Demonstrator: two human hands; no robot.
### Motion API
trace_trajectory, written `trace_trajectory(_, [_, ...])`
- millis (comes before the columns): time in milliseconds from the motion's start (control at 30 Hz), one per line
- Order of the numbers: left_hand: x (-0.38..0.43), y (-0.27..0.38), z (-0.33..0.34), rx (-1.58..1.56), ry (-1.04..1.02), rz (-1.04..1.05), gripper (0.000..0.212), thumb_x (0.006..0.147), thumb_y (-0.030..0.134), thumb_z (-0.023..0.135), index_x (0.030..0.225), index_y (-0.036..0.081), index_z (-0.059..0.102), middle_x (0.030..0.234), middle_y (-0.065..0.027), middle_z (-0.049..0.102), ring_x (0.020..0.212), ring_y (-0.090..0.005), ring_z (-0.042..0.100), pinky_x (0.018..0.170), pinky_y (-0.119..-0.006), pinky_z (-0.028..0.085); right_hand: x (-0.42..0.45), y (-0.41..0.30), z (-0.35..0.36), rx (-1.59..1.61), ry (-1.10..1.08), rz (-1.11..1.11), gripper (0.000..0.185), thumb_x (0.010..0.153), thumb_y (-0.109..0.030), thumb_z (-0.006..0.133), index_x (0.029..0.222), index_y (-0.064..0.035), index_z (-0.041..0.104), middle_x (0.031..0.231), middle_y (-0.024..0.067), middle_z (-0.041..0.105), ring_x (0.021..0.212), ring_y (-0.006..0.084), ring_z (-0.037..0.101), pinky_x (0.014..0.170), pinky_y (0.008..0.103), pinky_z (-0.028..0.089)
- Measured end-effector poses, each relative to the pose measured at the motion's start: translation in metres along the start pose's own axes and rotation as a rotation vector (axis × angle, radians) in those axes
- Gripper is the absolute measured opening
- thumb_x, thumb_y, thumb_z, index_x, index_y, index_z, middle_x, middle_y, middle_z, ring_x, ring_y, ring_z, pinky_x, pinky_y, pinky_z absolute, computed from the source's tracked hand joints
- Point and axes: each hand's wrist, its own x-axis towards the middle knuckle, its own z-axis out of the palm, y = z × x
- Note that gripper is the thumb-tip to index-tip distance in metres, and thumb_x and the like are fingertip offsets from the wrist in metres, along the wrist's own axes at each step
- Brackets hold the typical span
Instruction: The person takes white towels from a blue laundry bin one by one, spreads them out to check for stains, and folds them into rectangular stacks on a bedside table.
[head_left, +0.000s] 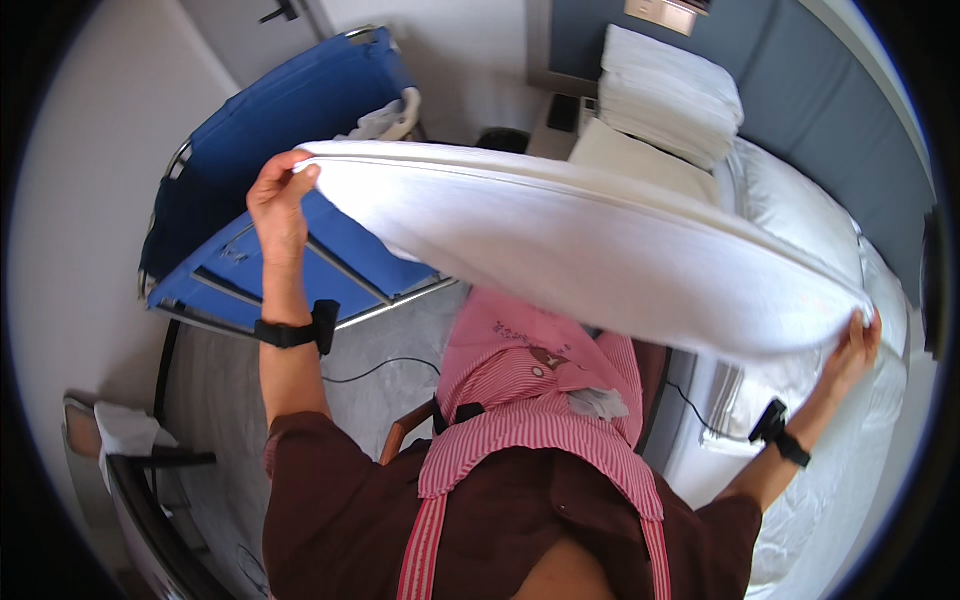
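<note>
A white cloth (570, 232), perhaps a towel, is stretched out wide in front of me, and its lower part is blurred. My left hand (281, 191) pinches one corner between thumb and fingers, near a blue laundry cart. At the far right, my right hand (855, 349) grips the opposite corner above the bed. The cloth's top edge runs nearly taut between both hands, while the rest hangs in front of my pink apron (517, 337). Part of the bed and cart is hidden behind it.
The blue fabric cart (277, 105) with a metal frame stands at the left. A stack of folded white cloths (667, 97) sits at the bed's head, near white pillows (795, 202). More folded white linen (739, 405) lies on the bed. A thin cable (375, 367) crosses the floor.
</note>
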Motion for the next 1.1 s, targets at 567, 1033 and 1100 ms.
trace_trajectory(567, [-0.046, -0.232, 0.059, 0.325, -0.275, -0.707, 0.020, 0.071, 0.002, 0.073, 0.091, 0.002, 0.069, 0.079, -0.0027, 0.064, 0.070, -0.0113, 0.058, 0.063, -0.023, 0.045, -0.054, 0.157, 0.061, -0.858, -0.298, 0.282, 0.034, 0.075, -0.015, 0.073, 0.103, 0.0003, 0.063, 0.084, 0.0028, 0.063, 0.076, 0.0112, 0.055, 0.070, 0.0253, 0.046])
trace_trajectory(1033, [-0.143, -0.236, 0.020, 0.019, -0.272, -1.522, 0.059, 0.089, 0.052, 0.057, 0.123, 0.004, 0.056, 0.114, -0.0105, 0.063, 0.101, -0.0230, 0.062, 0.087, -0.036, 0.050, -0.143, 0.209, 0.055, -0.399, -0.314, 1.106, 0.050, 0.089, -0.035, 0.063, 0.122, 0.0011, 0.051, 0.114, 0.0104, 0.058, 0.105, 0.0187, 0.055, 0.092, 0.0310, 0.046])
trace_trajectory(1100, [-0.171, -0.212, 0.000, -0.311, -0.292, -1.562, 0.063, 0.091, 0.051, 0.054, 0.131, 0.003, 0.049, 0.127, -0.0114, 0.057, 0.114, -0.0233, 0.056, 0.097, -0.038, 0.046, -0.166, 0.215, 0.040, -0.377, -0.283, 1.050, 0.050, 0.092, -0.033, 0.059, 0.124, 0.0047, 0.051, 0.119, 0.0096, 0.057, 0.112, 0.0201, 0.051, 0.099, 0.0295, 0.041])
